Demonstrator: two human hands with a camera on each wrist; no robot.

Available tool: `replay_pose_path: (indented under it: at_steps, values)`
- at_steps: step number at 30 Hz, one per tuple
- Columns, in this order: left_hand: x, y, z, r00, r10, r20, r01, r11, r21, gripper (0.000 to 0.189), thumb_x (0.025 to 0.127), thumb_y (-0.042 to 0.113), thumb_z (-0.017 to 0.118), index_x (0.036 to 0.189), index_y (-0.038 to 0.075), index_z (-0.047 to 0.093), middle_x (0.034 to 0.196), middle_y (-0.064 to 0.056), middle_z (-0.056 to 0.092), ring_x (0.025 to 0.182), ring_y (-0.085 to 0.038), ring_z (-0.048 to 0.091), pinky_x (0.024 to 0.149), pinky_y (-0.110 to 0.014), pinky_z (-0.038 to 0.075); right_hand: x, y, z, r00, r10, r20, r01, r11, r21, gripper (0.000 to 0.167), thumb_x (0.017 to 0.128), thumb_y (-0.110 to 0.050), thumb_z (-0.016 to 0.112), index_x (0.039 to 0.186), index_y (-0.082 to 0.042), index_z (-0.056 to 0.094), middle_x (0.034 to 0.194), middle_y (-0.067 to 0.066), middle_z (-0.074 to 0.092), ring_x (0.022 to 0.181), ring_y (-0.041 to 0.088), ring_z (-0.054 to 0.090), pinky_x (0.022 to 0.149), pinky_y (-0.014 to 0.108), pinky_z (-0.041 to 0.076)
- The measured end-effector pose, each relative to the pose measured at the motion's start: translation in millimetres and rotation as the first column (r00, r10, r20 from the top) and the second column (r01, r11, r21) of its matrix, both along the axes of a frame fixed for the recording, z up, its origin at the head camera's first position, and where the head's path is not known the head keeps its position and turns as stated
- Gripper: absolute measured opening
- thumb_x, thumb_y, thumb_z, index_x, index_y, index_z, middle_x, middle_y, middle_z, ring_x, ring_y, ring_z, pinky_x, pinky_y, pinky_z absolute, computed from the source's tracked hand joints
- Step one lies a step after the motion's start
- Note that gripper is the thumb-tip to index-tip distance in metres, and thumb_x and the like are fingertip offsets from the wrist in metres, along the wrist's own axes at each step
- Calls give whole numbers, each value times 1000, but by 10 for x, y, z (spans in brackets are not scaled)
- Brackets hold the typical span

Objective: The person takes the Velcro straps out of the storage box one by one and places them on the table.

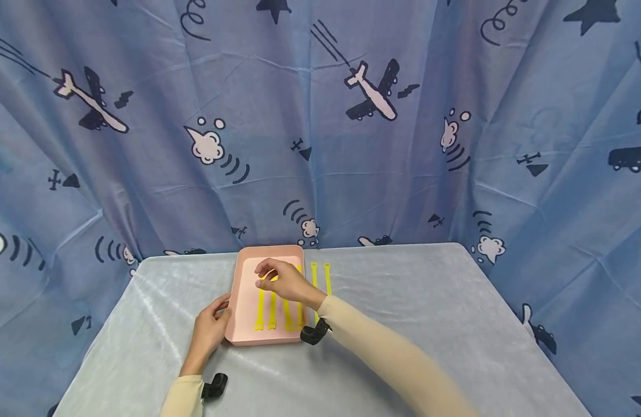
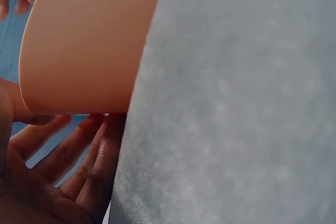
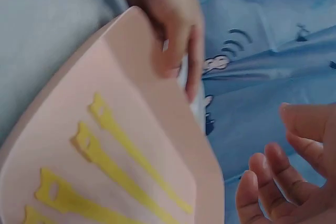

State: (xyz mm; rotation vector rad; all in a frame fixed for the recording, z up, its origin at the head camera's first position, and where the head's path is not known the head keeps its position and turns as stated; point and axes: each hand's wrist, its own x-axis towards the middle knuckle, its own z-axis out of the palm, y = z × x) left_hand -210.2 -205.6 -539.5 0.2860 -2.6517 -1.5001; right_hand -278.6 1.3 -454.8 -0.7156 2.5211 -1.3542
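Observation:
My left hand (image 1: 210, 330) rests at the left side of a shallow pink tray (image 1: 238, 307). Its fingertips meet the tray's outer wall, as the left wrist view shows, with the thumb by the rim. Several flat yellow cable straps (image 1: 272, 310), each with a wider slotted end, lie side by side in the tray. Above them hovers my right hand (image 1: 286, 281), fingers loosely bent and nothing between them; in the right wrist view its fingers (image 3: 281, 169) are spread apart from the thumb. The right hand and wrist hide parts of the straps in the head view.
Two more yellow straps (image 1: 328, 278) lie on the table just right of the tray, partly behind the right forearm. A pale grey cloth covers the table (image 1: 404, 301). Behind its far edge hangs a blue curtain (image 1: 279, 145) printed with planes and stars.

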Motion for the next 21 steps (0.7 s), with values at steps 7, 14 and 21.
replay_pose_path:
  at_steps: [7,14,21]
  values:
    - [-7,14,-10,1000,9,15,-9,1000,4,44,100,19,51,144,12,51,133,-19,60,118,-33,62,87,-36,54,-63,-66,-104,994,98,-48,-88,979,184,25,91,-17,71,114,-11,65,111,4,66,101,15,59,85,21,49]
    - [-8,8,-5,1000,9,-5,-8,1000,21,43,99,14,53,142,10,53,131,-20,61,113,-31,64,78,-25,51,-158,-102,-165,970,218,-111,-161,911,381,27,93,-21,69,118,-14,64,121,6,64,110,18,59,97,27,48]
    - [-13,6,-15,1000,9,2,-9,1000,17,43,100,15,53,142,11,53,131,-19,61,112,-30,64,77,-25,50,-252,-136,-191,938,315,-148,-190,819,541,28,92,-20,69,120,-15,64,122,6,61,104,16,57,97,28,47]
